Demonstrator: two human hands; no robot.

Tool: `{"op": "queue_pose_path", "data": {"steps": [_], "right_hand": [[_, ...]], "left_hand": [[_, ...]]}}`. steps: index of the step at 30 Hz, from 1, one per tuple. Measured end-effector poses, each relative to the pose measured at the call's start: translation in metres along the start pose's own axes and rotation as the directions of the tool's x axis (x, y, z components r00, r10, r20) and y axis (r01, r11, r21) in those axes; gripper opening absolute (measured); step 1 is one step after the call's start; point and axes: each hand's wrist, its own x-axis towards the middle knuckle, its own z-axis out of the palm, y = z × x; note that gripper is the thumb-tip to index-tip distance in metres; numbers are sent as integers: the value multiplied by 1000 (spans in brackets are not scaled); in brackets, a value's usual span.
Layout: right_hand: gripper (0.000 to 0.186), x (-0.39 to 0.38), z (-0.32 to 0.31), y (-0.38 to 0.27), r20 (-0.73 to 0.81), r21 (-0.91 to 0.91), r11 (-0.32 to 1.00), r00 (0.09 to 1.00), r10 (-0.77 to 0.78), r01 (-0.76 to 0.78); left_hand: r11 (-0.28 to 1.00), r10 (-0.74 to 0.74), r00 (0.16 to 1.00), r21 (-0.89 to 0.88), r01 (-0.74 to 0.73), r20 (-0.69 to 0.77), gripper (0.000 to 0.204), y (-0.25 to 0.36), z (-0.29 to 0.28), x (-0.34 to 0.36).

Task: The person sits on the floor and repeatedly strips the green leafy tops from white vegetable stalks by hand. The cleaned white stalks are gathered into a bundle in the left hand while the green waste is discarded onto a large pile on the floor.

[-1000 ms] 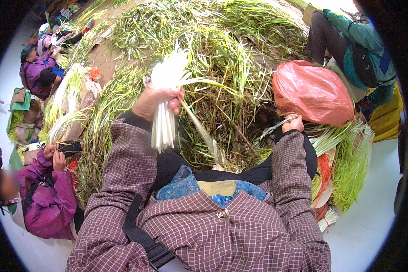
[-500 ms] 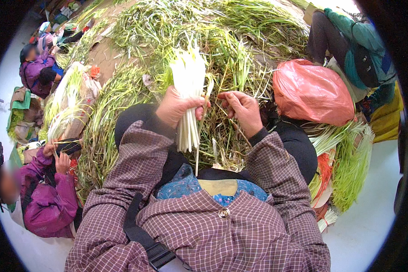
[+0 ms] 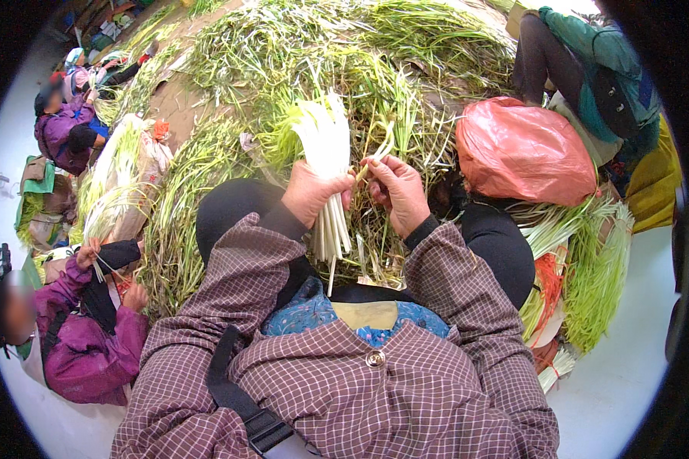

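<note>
My left hand (image 3: 315,191) is closed around an upright bundle of long white stalks (image 3: 321,130) with pale yellow-green tops, their white ends hanging below my fist. Just to its right, my right hand (image 3: 396,191) pinches a thin yellowish leafy strand (image 3: 383,149) between thumb and forefinger, close beside the bundle. Beneath both hands, between my dark-clad knees, lies loose green and brownish leafy litter (image 3: 371,245).
A red plastic bag (image 3: 524,145) and tied green bundles (image 3: 593,275) lie at my right, below a seated person in teal (image 3: 597,57). Co-workers in purple (image 3: 92,344) sit along the left by long bundles (image 3: 119,183). Cut leaves (image 3: 436,42) cover the floor ahead.
My left hand has moved rightward with the bundle. My right hand has come from beside the red bag to the bundle and now pinches the strand next to it.
</note>
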Motion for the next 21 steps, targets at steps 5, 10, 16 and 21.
{"op": "queue_pose_path", "data": {"steps": [5, 10, 16, 21], "right_hand": [[15, -6, 9, -3, -60, -197, 966, 982, -179, 165], [15, -1, 6, 9, 8, -305, 914, 961, -278, 267], [14, -6, 2, 5, -7, -202, 949, 969, -248, 241], [11, -8, -5, 2, -58, -1, 979, 978, -202, 202]], "left_hand": [[999, 6, 999, 45, -4, -44, 12, 0, 1, 3], [997, 78, 993, 16, -77, -90, 11, -6, 1, 3], [996, -9, 998, -91, 3, -64, 10, 0, 2, 1], [997, -20, 996, -74, 13, -90, 11, -3, -3, 5]]}}
